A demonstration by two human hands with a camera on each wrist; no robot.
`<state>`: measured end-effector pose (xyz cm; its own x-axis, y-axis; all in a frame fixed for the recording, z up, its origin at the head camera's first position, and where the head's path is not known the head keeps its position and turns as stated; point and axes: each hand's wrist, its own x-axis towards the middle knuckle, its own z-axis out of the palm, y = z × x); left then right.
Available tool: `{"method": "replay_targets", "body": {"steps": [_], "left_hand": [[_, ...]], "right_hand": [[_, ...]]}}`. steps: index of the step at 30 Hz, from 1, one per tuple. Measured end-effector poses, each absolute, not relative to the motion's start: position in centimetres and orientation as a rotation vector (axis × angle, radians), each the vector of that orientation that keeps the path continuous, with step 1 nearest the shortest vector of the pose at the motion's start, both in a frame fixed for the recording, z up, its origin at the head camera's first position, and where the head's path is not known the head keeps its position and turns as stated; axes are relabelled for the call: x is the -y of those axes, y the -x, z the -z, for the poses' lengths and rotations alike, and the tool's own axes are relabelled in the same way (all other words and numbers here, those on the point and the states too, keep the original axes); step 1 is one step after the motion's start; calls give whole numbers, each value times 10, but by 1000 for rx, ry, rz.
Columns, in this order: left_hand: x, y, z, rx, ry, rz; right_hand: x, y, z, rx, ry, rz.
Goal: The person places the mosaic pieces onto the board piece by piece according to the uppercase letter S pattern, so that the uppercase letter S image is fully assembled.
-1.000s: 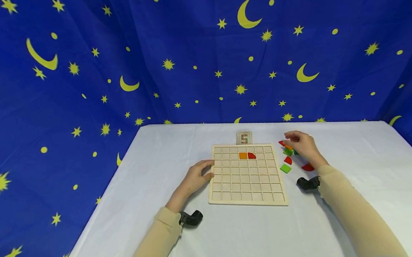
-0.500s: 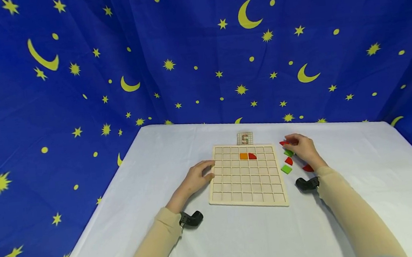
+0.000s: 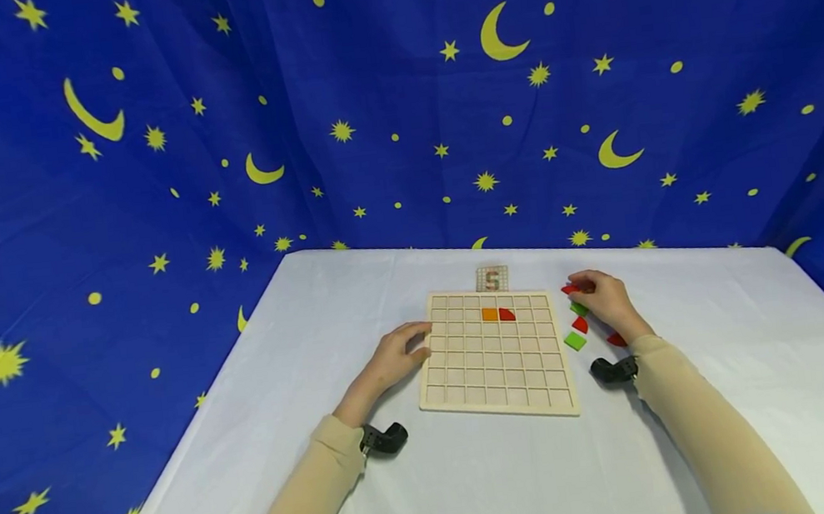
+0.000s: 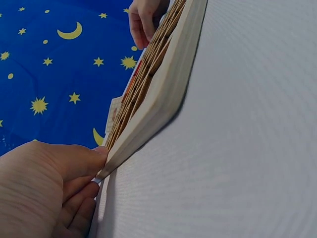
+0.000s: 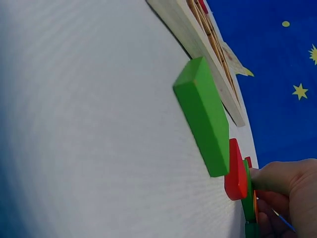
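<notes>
Two bare hands are over a white-covered table. The right hand bends over a small cluster of coloured pieces, thumb and fingers curved down among them; in the right wrist view the thumb tip lies against the cluster, but whether it pinches a piece cannot be told. A narrow strip of an orange piece shows close to that thumb. The left hand is relaxed, thumb and fingers parted, their tips resting along the left edge of a square, pale wooden board with a raised grid.

Just beyond the right hand's fingertips a red piece pokes out; under its near side lies a green piece, partly covered. Nearer the person come a red round-edged wedge and then a flat-sided, bright green block, just beside the board's right edge. Another red piece sits below the right wrist, partly hidden.

On the board, in the second row from its far edge, an orange square tile and a red quarter-circle tile fill neighbouring cells. Right behind the far edge is a small gridded card printed with an S-like figure.

Farther out, each wrist carries a black camera below a beige sleeve, and a blue curtain with yellow stars and moons hangs behind the table.
</notes>
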<state>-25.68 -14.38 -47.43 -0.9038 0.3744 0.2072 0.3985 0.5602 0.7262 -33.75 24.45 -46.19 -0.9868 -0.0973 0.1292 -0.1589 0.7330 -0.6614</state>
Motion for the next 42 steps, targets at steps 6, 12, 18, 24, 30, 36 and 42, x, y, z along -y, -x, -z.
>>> {"method": "replay_targets", "body": {"steps": [6,12,18,24,30,36,42], "left_hand": [[144,256,473,2751,684,1285],[144,255,473,2740,678,1302],[143,255,474,2749,658,1297],[143,255,473,2751,667,1297],[144,255,473,2754,668,1293],[144,256,474,2742,671,1299],[143,256,474,2743,681,1298]], "right_hand": [[-245,337,462,2850,-208,-1118],[-245,338,461,2861,-177,-1140],[-245,336,457,2839,-201,-1147],[-246,339,452,2808,-222,-1158],[-244,340,448,2802,-243,-1151],[-243,341,443,2756,-317,-1120],[-241,341,441,2737,-349,-1133]]}}
